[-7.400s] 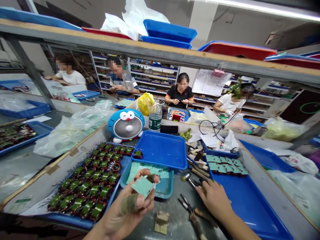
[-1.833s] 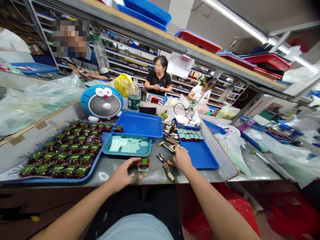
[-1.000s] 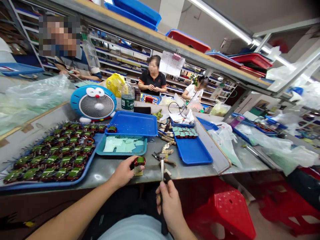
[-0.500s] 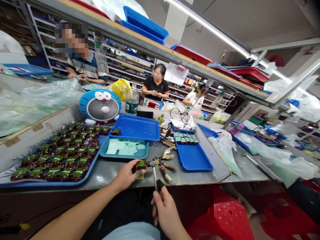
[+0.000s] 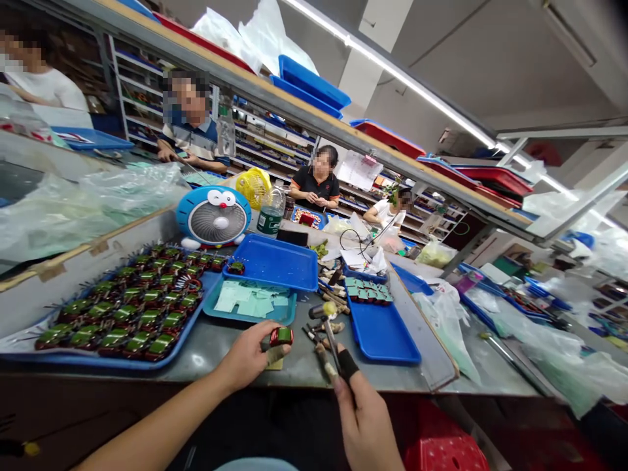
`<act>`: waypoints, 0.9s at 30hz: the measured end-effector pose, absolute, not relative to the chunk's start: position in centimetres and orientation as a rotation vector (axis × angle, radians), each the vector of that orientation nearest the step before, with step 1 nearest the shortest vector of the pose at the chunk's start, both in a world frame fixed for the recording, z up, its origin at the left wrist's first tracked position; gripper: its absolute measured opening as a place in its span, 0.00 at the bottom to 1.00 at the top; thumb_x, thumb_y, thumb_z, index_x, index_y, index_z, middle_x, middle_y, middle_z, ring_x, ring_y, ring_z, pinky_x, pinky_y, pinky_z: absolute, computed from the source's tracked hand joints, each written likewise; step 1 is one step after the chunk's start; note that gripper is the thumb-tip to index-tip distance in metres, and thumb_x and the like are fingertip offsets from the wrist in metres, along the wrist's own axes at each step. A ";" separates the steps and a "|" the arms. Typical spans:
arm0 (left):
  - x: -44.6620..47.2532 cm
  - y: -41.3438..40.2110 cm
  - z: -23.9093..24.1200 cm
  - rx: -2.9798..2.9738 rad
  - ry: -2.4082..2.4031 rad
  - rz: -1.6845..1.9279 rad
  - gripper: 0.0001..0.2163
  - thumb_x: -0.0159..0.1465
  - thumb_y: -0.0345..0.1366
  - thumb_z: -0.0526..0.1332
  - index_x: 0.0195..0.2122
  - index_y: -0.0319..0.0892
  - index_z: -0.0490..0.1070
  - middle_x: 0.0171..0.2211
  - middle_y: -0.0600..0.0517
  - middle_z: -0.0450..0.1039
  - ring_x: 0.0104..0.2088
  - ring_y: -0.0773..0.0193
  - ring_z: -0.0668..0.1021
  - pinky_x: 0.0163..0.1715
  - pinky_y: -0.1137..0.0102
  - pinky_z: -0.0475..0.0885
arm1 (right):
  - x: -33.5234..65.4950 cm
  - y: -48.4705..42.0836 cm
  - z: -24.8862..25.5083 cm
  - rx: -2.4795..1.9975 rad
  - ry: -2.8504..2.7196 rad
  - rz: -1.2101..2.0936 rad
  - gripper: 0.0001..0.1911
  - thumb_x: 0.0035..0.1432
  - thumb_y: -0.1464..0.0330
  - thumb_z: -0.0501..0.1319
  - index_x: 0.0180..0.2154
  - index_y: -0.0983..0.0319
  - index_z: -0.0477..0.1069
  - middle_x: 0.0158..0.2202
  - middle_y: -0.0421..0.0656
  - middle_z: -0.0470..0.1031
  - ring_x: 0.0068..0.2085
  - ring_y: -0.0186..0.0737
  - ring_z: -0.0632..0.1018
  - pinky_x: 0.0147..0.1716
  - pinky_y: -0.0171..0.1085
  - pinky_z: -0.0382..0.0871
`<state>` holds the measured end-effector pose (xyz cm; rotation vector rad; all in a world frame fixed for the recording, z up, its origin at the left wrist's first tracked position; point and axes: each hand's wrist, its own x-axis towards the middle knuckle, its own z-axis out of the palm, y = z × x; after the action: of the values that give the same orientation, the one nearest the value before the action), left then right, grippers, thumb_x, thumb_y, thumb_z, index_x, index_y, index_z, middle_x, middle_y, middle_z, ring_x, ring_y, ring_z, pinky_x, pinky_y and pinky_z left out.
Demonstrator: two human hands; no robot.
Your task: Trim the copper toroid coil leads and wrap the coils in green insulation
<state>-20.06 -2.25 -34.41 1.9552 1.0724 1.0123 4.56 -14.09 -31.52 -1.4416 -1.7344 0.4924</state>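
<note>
My left hand (image 5: pixel 245 360) grips a small wound coil (image 5: pixel 283 336) with a green top and dark red windings, just above the table's front edge. Tape wraps a finger of that hand. My right hand (image 5: pixel 366 418) is closed on the metal handle of a small hammer (image 5: pixel 332 343), whose head with a yellow part points up and away. Dark tape covers one of its fingers. The hammer head is apart from the coil, to its right. Many similar coils (image 5: pixel 115 339) stand in rows in a blue tray (image 5: pixel 193 327) at left.
Behind my left hand, a teal tray (image 5: pixel 209 313) holds pale green sheets, beside a blue tray (image 5: pixel 279 258). Tools with wrapped handles (image 5: pixel 324 363) lie near the hammer. Right, another blue tray (image 5: pixel 387 337) carries green-covered pieces. A blue fan (image 5: pixel 216 219) stands behind; co-workers sit opposite.
My right hand has lifted the hammer up and to the right, away from the coil. My left hand keeps the coil, slightly lower in view. The camera view has shifted.
</note>
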 end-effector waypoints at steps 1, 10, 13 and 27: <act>-20.2 -2.4 -33.9 1.968 1.069 1.025 0.14 0.66 0.48 0.65 0.45 0.44 0.78 0.44 0.48 0.81 0.45 0.53 0.81 0.46 0.66 0.74 | 4.3 -14.2 -31.6 -1.420 -1.746 0.455 0.20 0.72 0.54 0.55 0.53 0.56 0.78 0.42 0.49 0.82 0.44 0.49 0.83 0.46 0.39 0.78; -20.9 -2.8 -30.6 2.206 1.136 1.033 0.12 0.64 0.47 0.69 0.41 0.44 0.79 0.38 0.48 0.79 0.41 0.51 0.78 0.46 0.62 0.69 | 5.0 -15.5 -30.4 -1.422 -1.766 0.104 0.25 0.74 0.59 0.53 0.68 0.56 0.68 0.41 0.49 0.83 0.40 0.48 0.86 0.42 0.36 0.80; -20.6 -2.8 -29.3 2.306 1.153 1.038 0.10 0.64 0.43 0.70 0.41 0.43 0.79 0.38 0.48 0.79 0.41 0.51 0.77 0.45 0.61 0.67 | 4.7 -15.2 -29.5 -1.348 -2.024 -0.017 0.27 0.74 0.65 0.50 0.71 0.53 0.62 0.43 0.51 0.82 0.38 0.48 0.86 0.36 0.36 0.81; -20.3 -3.2 -27.2 2.639 1.296 1.039 0.07 0.59 0.37 0.70 0.28 0.42 0.73 0.29 0.49 0.74 0.34 0.52 0.75 0.43 0.58 0.65 | 5.8 -14.5 -25.1 -1.198 -2.303 -0.228 0.32 0.73 0.67 0.53 0.75 0.55 0.52 0.38 0.50 0.82 0.28 0.44 0.82 0.26 0.33 0.78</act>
<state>-20.27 -3.23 -27.18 2.6386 1.2961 1.0388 5.76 -14.46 -25.10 -1.1976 -2.3027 -0.2278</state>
